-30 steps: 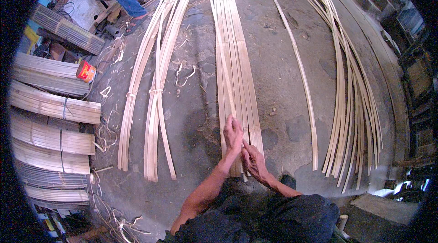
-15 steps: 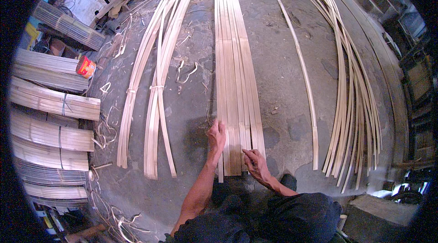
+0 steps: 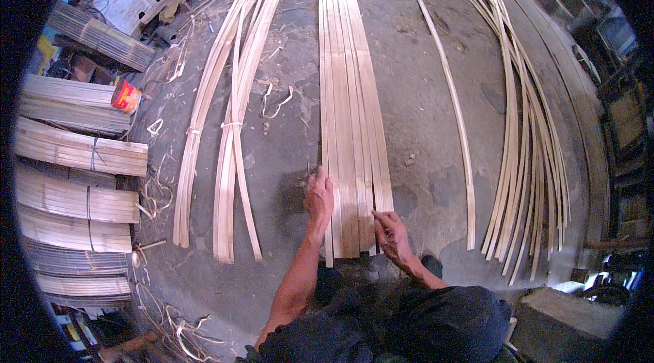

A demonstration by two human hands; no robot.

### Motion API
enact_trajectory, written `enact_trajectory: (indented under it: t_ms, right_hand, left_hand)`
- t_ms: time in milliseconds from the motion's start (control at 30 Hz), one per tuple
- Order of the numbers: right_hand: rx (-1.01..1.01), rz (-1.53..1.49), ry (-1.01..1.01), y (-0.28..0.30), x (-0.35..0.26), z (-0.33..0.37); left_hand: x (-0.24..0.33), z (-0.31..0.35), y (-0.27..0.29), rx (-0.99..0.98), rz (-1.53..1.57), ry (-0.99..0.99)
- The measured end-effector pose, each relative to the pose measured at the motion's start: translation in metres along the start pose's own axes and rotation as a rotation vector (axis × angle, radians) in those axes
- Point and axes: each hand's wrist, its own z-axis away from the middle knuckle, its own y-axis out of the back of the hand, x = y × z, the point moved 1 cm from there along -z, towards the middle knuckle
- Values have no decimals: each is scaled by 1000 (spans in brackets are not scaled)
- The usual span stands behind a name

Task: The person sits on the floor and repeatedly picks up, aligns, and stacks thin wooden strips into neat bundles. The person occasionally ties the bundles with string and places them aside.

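Note:
Long pale bamboo strips [image 3: 346, 111] lie side by side on the floor in front of me, running away to the far edge of view. My left hand [image 3: 319, 196] grips their left edge near the close end, fingers closed, tips partly hidden. At the right edge, slightly nearer to me, my right hand [image 3: 394, 235] is closed, thumb and fingers pinched against the outer strips. A narrow dark gap shows between strips beside the right fingers. The near ends are uneven, one strip on the left sticking out further.
Two tied strip bundles [image 3: 225, 159] lie to the left, with a loose single strip [image 3: 449, 90] and a fanned pile of strips [image 3: 524, 159] to the right. Stacked bound slat bundles [image 3: 78, 196] and a red-orange tin [image 3: 127, 97] line the far left. Curled shavings [image 3: 180, 329] litter the floor.
My left hand has slid slightly forward along the left edge. My right hand has shifted right, from over the strips to their right edge.

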Motion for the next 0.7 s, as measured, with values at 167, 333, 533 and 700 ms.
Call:
enact_trajectory:
  t_ms: [167, 333, 533, 700]
  right_hand:
    - [216, -125, -122, 42, 20, -10]
    - [447, 377, -11, 96, 62, -10]
    - [532, 800, -182, 162, 81, -7]
    - [550, 1035, -157, 181, 95, 12]
  left_hand:
    - [-1, -12, 3, -47, -53, 13]
    - [1, -23, 7, -75, 53, -23]
    - [1, -21, 2, -108, -51, 101]
    - [-10, -24, 6, -144, -27, 72]
